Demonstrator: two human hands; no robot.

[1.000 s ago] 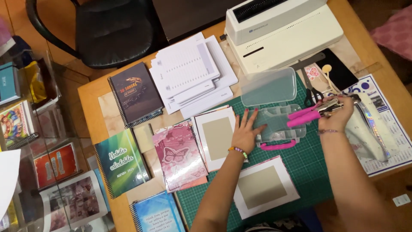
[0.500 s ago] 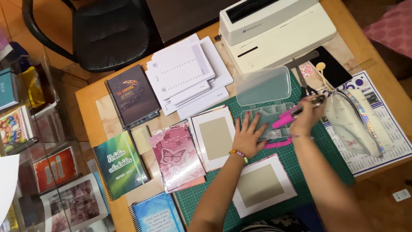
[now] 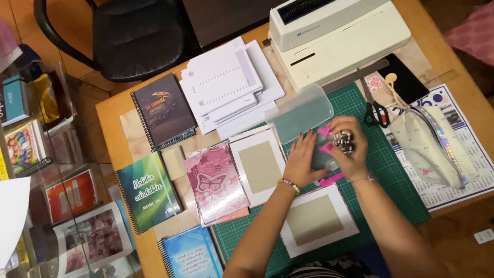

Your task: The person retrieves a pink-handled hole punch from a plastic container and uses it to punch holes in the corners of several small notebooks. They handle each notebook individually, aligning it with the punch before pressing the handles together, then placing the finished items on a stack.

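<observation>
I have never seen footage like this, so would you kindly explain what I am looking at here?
This is one picture from a camera worn on a person's head, looking down at their own two bare hands; there is no robot. The left hand rests on a clear plastic box on a green cutting mat. The right hand holds a pink tool with a metal head over that box. The box's open lid lies just behind. Around them lie spiral notebooks, white printed sheets, grey boards in white frames, scissors, a pale pouch and a white binding machine.
</observation>
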